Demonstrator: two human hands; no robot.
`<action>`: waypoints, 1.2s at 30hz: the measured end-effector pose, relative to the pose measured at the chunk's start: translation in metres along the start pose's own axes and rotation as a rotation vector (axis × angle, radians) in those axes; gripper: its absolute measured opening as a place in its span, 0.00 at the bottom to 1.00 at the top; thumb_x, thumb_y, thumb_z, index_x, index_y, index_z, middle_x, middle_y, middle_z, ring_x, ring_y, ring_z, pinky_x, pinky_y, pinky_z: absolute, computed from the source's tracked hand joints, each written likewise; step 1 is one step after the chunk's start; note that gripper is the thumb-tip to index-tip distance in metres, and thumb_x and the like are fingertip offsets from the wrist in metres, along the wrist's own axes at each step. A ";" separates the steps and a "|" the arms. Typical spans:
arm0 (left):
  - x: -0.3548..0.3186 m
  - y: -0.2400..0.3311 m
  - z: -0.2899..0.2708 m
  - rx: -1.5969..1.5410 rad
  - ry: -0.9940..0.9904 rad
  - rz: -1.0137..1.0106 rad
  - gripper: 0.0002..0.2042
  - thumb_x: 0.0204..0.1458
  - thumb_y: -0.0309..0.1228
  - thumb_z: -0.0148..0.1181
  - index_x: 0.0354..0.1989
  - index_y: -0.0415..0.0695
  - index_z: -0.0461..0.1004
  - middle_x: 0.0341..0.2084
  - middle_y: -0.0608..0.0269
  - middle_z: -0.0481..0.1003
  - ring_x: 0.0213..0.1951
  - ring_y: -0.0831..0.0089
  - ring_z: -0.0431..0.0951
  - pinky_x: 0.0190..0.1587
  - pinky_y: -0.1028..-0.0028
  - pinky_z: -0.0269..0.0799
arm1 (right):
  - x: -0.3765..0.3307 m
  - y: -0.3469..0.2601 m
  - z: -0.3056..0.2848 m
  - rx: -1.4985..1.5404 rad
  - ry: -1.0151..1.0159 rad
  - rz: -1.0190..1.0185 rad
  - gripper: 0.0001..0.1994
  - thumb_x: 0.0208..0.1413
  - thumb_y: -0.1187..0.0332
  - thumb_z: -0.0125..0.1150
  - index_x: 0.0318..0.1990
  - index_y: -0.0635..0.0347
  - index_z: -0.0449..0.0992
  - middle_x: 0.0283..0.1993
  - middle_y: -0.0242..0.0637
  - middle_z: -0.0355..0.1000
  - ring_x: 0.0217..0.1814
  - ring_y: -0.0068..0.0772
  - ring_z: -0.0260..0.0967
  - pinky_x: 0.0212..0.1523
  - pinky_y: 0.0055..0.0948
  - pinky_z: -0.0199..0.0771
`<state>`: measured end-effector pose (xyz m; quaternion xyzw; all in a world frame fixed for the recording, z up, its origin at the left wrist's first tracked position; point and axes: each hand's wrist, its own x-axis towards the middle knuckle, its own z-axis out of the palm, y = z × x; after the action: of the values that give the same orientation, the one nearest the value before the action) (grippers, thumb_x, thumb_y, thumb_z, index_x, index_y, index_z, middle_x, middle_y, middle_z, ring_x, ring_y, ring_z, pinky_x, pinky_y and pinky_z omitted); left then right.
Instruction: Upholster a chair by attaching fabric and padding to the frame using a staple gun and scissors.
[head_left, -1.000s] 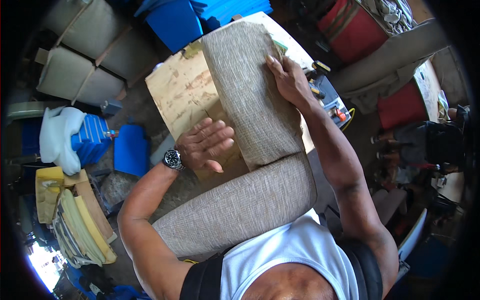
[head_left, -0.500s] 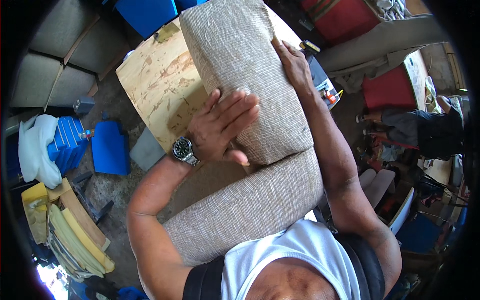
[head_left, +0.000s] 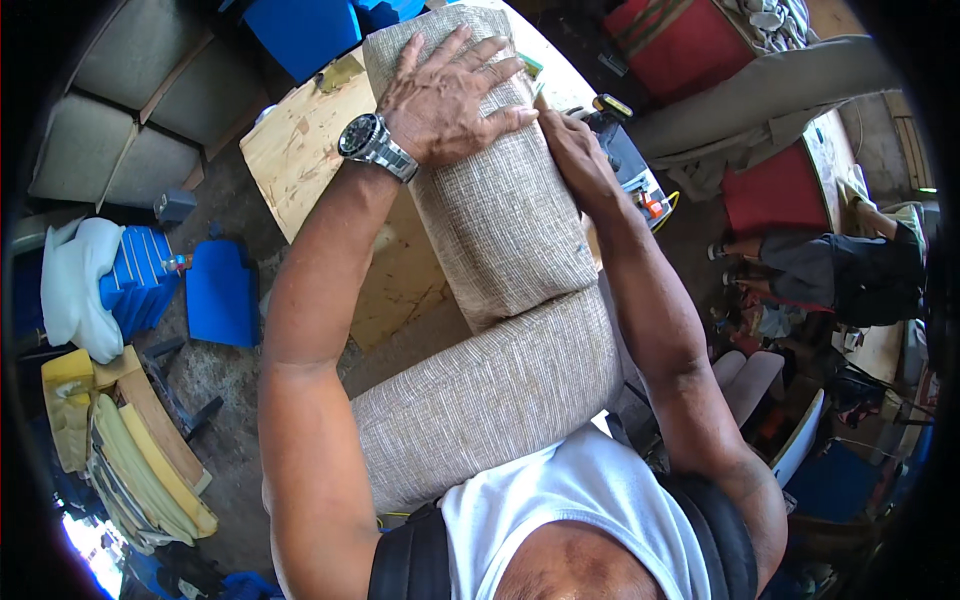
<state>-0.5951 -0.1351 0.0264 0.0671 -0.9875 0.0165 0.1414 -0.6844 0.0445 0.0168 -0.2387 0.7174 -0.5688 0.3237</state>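
Note:
An L-shaped piece of upholstered furniture in beige woven fabric lies before me. Its long padded section (head_left: 500, 215) reaches away over a wooden tabletop, and its shorter padded section (head_left: 490, 395) crosses close to my body. My left hand (head_left: 450, 100), a metal watch on its wrist, lies flat on top of the long section near the far end, fingers spread. At that section's right edge is my right hand (head_left: 578, 150), fingers curled together. A small tan edge pokes out by its fingertips; what they grip is mostly hidden.
The worn wooden table (head_left: 305, 140) extends left of the furniture. A yellow-and-black tool (head_left: 612, 105) lies right of my right hand. Blue panels (head_left: 220, 295) and stacked foam strips (head_left: 150, 460) stand at left. Another person (head_left: 830, 265) stands at far right, beyond red upholstered pieces (head_left: 775, 197).
My left hand has moved away from me, from above the middle of the long section to flat near its far end. The furniture has shifted slightly left in view. My right hand stays at the edge.

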 end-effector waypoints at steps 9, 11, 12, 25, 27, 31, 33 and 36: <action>0.000 -0.004 -0.005 0.025 0.132 0.066 0.32 0.58 0.61 0.47 0.66 0.58 0.66 0.69 0.62 0.61 0.70 0.56 0.57 0.71 0.45 0.46 | -0.013 -0.009 -0.002 -0.071 0.100 0.036 0.26 0.68 0.48 0.49 0.48 0.68 0.78 0.37 0.38 0.78 0.38 0.25 0.72 0.43 0.28 0.70; -0.007 -0.001 -0.006 -0.302 0.407 0.169 0.29 0.61 0.55 0.49 0.62 0.46 0.69 0.60 0.54 0.71 0.62 0.53 0.70 0.65 0.48 0.58 | -0.015 -0.007 -0.012 -0.068 0.046 0.133 0.26 0.67 0.48 0.50 0.49 0.68 0.78 0.37 0.38 0.78 0.38 0.25 0.72 0.43 0.28 0.70; -0.031 0.017 -0.022 -0.298 0.445 0.246 0.25 0.62 0.49 0.50 0.56 0.40 0.72 0.50 0.49 0.77 0.53 0.50 0.77 0.58 0.52 0.68 | -0.011 0.003 -0.019 -0.093 0.095 0.091 0.27 0.67 0.48 0.50 0.48 0.68 0.78 0.36 0.39 0.78 0.37 0.27 0.72 0.43 0.29 0.70; -0.114 0.033 -0.037 -0.331 -0.074 0.588 0.34 0.61 0.64 0.31 0.68 0.59 0.64 0.69 0.67 0.62 0.72 0.65 0.55 0.74 0.58 0.39 | -0.013 0.016 0.011 0.072 0.035 0.060 0.27 0.68 0.48 0.49 0.47 0.69 0.77 0.38 0.38 0.78 0.38 0.23 0.71 0.42 0.27 0.71; -0.089 0.022 -0.031 -0.332 -0.057 0.460 0.33 0.63 0.63 0.32 0.70 0.58 0.62 0.70 0.66 0.60 0.72 0.64 0.55 0.74 0.55 0.37 | -0.021 0.021 0.013 0.213 0.095 0.059 0.26 0.68 0.49 0.49 0.47 0.69 0.78 0.37 0.35 0.78 0.37 0.21 0.70 0.39 0.25 0.71; -0.046 -0.002 -0.029 -0.209 -0.041 0.307 0.31 0.63 0.59 0.35 0.70 0.59 0.62 0.70 0.65 0.59 0.73 0.63 0.52 0.73 0.52 0.38 | -0.023 0.008 0.019 0.254 0.085 0.132 0.25 0.69 0.50 0.49 0.47 0.68 0.78 0.37 0.34 0.78 0.37 0.19 0.71 0.38 0.22 0.70; -0.013 -0.011 -0.008 -0.187 0.011 0.273 0.30 0.62 0.60 0.38 0.67 0.58 0.66 0.69 0.65 0.61 0.72 0.63 0.54 0.73 0.52 0.39 | -0.015 0.024 0.013 0.296 0.061 0.109 0.25 0.68 0.50 0.50 0.47 0.68 0.78 0.38 0.34 0.78 0.38 0.19 0.71 0.39 0.22 0.71; 0.011 -0.005 -0.018 -0.155 -0.045 0.178 0.29 0.58 0.62 0.44 0.58 0.56 0.73 0.64 0.64 0.67 0.71 0.62 0.56 0.72 0.52 0.41 | -0.011 0.026 0.011 0.162 0.083 0.065 0.25 0.68 0.50 0.50 0.47 0.68 0.79 0.37 0.35 0.77 0.38 0.21 0.71 0.41 0.23 0.70</action>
<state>-0.6001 -0.1406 0.0471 -0.0317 -0.9908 -0.0490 0.1217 -0.6680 0.0511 -0.0078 -0.1645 0.6893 -0.6236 0.3301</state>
